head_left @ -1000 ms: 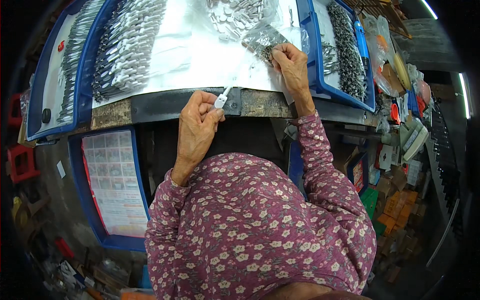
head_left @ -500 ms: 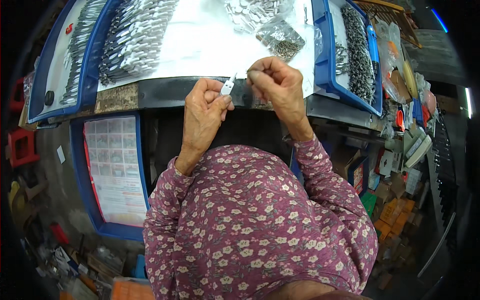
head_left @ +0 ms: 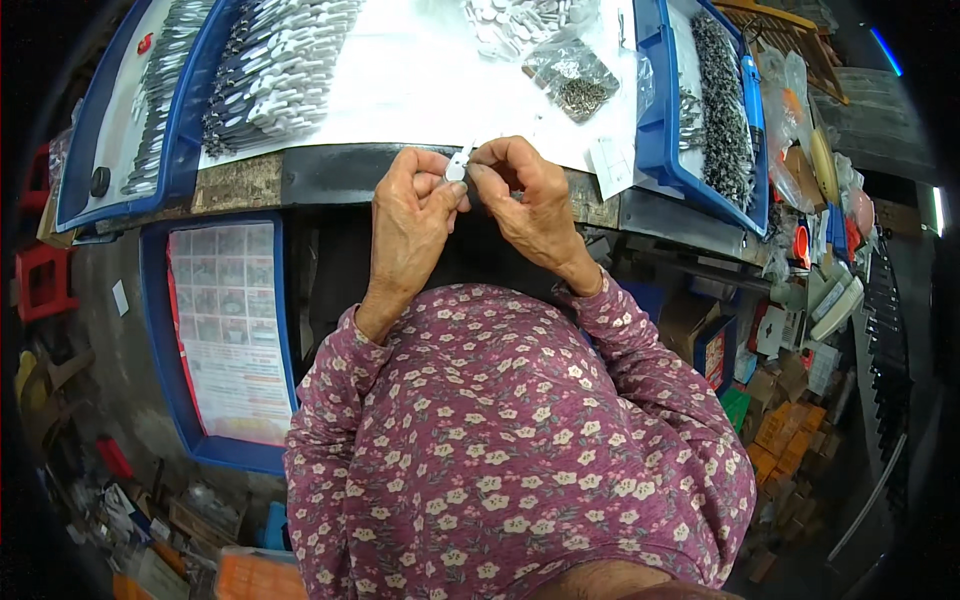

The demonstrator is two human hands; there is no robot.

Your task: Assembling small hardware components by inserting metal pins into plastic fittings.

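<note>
Over the table's front edge, my left hand (head_left: 412,215) pinches a small white plastic part (head_left: 456,171) with a rounded end and a narrow tip pointing up. My right hand (head_left: 535,205) is closed in a pinch at the upper right of that part, thumb and forefinger against or very near it. Whatever those right fingertips hold is too small to make out. Beyond my right hand lies a clear plastic bag (head_left: 572,70), with a heap of tiny brownish metal pieces (head_left: 581,99) at its near end. A loose pile of white parts (head_left: 500,22) lies farther back.
Stacked white-and-dark pieces (head_left: 290,80) stand left on the white tabletop (head_left: 400,90). Blue trays flank it: the left tray (head_left: 183,140) holds thin dark pieces, the right tray (head_left: 655,148) small black-and-silver ones. Another blue tray (head_left: 240,455) stands below the table.
My right hand has moved left and down from beside the bag to the white part. The left hand has stayed nearly in place, and the part has turned slightly.
</note>
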